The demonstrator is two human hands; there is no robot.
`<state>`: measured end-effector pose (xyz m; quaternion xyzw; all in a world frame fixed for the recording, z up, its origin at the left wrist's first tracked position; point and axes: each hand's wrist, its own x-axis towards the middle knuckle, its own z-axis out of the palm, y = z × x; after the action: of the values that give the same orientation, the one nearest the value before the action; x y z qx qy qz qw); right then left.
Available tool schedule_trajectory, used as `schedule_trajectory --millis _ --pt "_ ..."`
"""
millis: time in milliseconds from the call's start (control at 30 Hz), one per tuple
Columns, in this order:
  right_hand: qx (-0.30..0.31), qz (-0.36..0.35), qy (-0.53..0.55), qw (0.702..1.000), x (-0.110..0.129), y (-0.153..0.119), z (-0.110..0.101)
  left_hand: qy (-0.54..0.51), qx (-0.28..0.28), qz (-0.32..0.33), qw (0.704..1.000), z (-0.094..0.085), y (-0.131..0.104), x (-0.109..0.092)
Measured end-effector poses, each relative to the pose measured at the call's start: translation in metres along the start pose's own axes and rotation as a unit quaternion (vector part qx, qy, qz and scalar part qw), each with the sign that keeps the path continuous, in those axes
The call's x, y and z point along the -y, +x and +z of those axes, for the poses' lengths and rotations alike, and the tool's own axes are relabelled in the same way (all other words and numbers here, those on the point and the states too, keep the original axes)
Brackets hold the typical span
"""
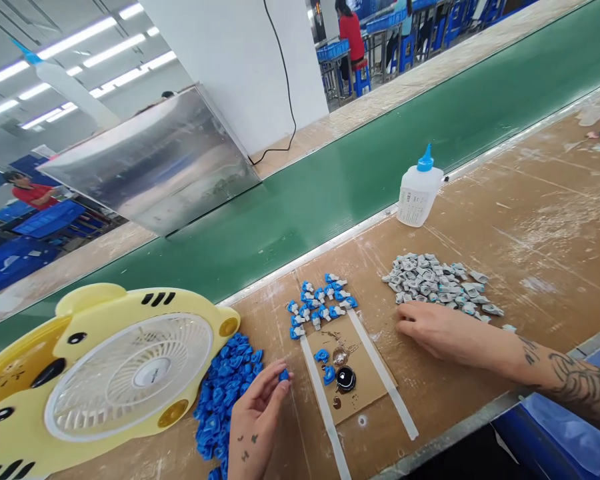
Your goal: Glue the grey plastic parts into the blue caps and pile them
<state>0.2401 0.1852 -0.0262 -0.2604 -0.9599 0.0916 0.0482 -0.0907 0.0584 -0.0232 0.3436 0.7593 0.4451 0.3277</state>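
Note:
My left hand (pixel 260 410) pinches a small blue plastic part (pixel 283 375) between thumb and fingertips, just right of a heap of blue parts (pixel 230 387). My right hand (pixel 430 328) rests at the near left edge of a pile of small grey parts (pixel 425 277); its fingertips are bent and partly hidden, so I cannot tell whether they grip one. Between the hands lies a taped-down cardboard sheet (pixel 365 393) bearing a small round dish of dark liquid (pixel 346 379) and two blue parts (pixel 329 375). Behind it sit several joined blue-and-grey pieces (pixel 324 300).
A yellow animal-faced fan (pixel 130 373) takes up the left side. A white squeeze bottle with a blue tip (pixel 419 190) stands at the back right. Beyond the bench runs a green conveyor belt (pixel 310 200) with a metal panel (pixel 165 160) over it. People sit in the background.

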Motion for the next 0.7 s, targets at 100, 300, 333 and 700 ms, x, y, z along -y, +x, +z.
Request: schedule_trajectory --millis 100,300,333,700 --pt "0.033 -0.009 0.031 0.999 0.005 0.008 -0.004 -0.106 0.029 -0.052 0.993 0.012 -0.019 -0.009" --pt "0.040 -0.003 0.002 0.999 0.001 0.021 -0.001 -0.175 0.018 -0.012 0.984 0.041 -0.041 -0.006" --pt "0.032 -0.011 -0.002 0.999 0.000 0.021 -0.001 -0.169 0.027 -0.003 0.985 0.044 -0.042 -0.004" --pt "-0.095 0.116 0.475 0.867 0.035 0.004 0.011 0.052 0.014 0.179 0.982 0.063 -0.057 0.014"
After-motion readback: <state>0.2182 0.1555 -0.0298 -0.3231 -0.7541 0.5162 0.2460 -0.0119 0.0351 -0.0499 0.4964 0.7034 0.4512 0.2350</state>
